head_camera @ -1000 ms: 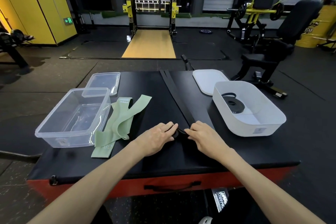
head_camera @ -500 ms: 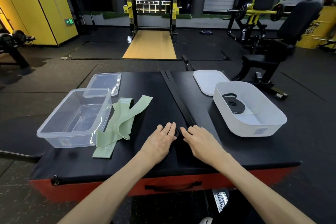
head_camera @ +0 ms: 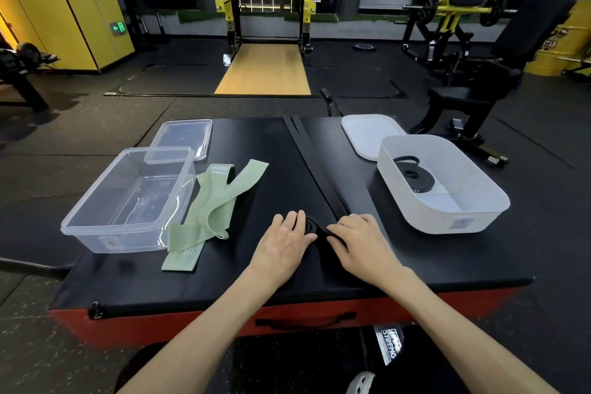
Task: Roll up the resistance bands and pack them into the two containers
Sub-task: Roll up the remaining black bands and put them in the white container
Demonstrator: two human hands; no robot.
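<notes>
done: one roll [head_camera: 415, 178] lay in white box [head_camera: 447, 221] | now: my left hand [head_camera: 284, 243] pressed flat, right hand [head_camera: 358, 243] pinched the partly rolled band [head_camera: 311, 170] | left: green bands [head_camera: 220, 198] waited unrolled

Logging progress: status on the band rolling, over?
Left hand flat on coil, right hand gripping black band. Band partly rolled, rest stretched across mat. One roll in white tub; green band loose by clear tub. Nothing blocking.

Both bare forearms reach forward and converge, the left hand [head_camera: 284, 245] lying palm down with its fingers nearly straight, the right hand [head_camera: 359, 245] palm down just beside it, fingers curled onto the black band [head_camera: 308, 227].
</notes>
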